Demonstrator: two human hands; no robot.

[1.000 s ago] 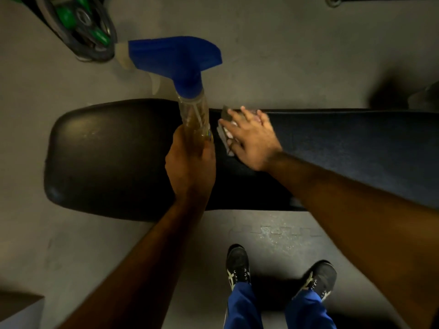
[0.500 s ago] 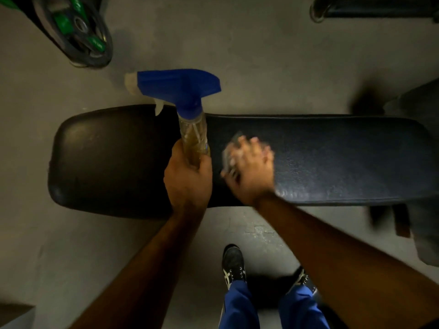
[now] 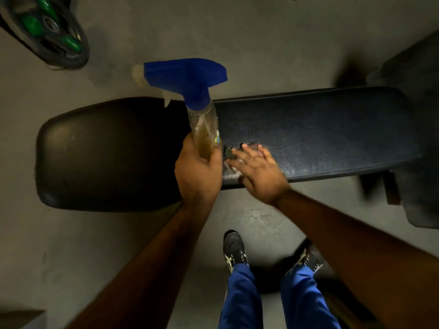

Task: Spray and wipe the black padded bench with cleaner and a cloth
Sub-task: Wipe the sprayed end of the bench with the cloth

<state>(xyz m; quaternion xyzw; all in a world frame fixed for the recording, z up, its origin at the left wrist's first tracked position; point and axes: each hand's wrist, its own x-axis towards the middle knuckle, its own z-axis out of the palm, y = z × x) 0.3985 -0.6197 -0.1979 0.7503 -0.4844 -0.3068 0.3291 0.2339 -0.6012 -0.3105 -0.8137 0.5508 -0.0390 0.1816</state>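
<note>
The black padded bench (image 3: pixel 320 129) runs left to right across the middle of the view. My left hand (image 3: pixel 198 173) grips the clear body of a spray bottle (image 3: pixel 187 79) with a blue trigger head, held upright over the bench, nozzle pointing left. My right hand (image 3: pixel 257 172) lies flat with spread fingers on a small grey cloth (image 3: pixel 228 166), pressing it onto the bench's near edge just right of the bottle. Most of the cloth is hidden under the hand. The pad right of the cloth shows a wet sheen.
A black weight plate with green grips (image 3: pixel 47 32) sits on the grey floor at the top left. Dark equipment (image 3: pixel 418 143) stands at the bench's right end. My feet in black shoes (image 3: pixel 234 250) and blue trousers stand close below the bench.
My right hand has slid the cloth from the bench's far side toward its near edge. The bottle in my left hand stays upright in about the same place.
</note>
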